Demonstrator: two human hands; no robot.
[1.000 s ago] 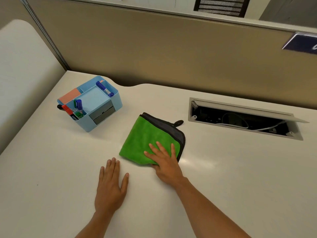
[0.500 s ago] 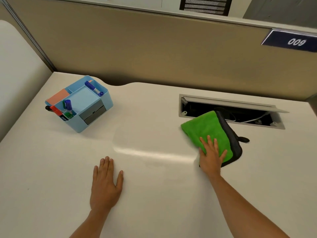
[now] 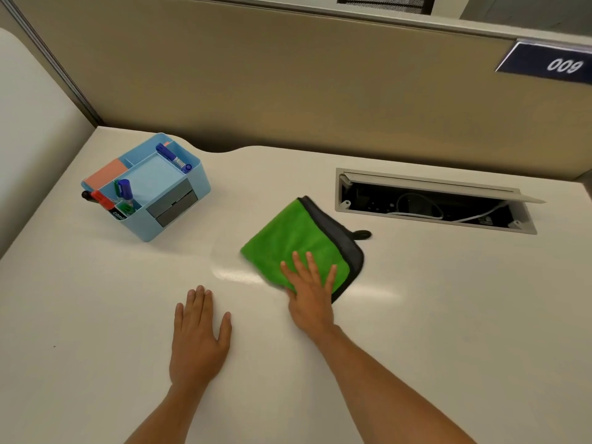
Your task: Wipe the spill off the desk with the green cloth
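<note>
One flat right hand presses the green cloth, its grey edge running far-left to near-right.

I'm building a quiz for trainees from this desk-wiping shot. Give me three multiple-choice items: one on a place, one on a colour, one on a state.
1. Where is the blue organizer?
A. left of the cloth
B. right of the cable hatch
C. under the right hand

2. What colour edges the green cloth?
A. red
B. dark grey
C. yellow

3. How is the left hand?
A. gripping the cloth
B. holding a marker
C. flat on the desk

Key: 1 A, it sits toward the desk's left; 2 B, the dark border shows; 3 C, palm down, while the right hand presses the cloth.
</note>
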